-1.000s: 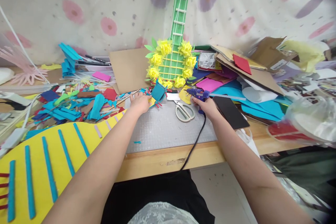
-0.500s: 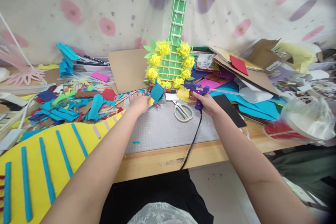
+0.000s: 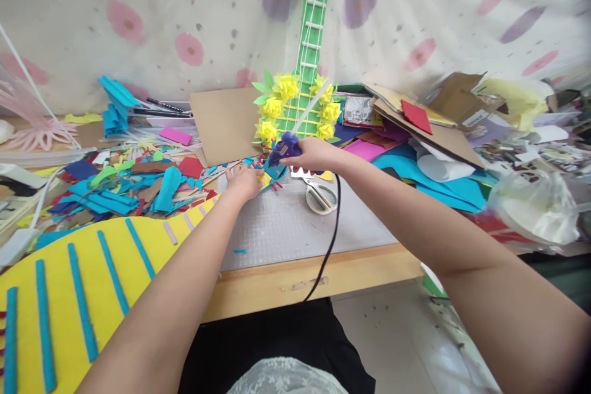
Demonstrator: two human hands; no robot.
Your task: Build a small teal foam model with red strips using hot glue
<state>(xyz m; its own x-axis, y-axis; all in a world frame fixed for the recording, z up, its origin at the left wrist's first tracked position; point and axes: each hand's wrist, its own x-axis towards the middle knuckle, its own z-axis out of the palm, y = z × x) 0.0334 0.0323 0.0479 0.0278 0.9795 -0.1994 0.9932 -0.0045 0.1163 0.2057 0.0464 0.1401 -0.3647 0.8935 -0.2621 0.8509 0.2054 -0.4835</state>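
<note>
My right hand [image 3: 314,155] grips a purple glue gun [image 3: 284,149] with a white glue stick poking up behind it and a black cord hanging down over the table edge. Its nozzle points at a small teal felt piece [image 3: 276,169] with red bits, lying at the tip of a long yellow felt shape [image 3: 92,271] with teal stripes. My left hand [image 3: 244,181] presses down on that tip, fingers curled on the felt. A green guitar model [image 3: 302,83] with yellow paper flowers leans against the wall just behind.
White-handled scissors [image 3: 318,196] lie on the grey cutting mat [image 3: 295,225] right of my hands. Felt scraps [image 3: 120,181] pile at the left. Cardboard, felt sheets [image 3: 415,160] and a clear plastic bag [image 3: 535,206] crowd the right.
My right hand lifted the glue gun from the right of the scissors and swung it left, over to the teal piece. My left hand stayed in place.
</note>
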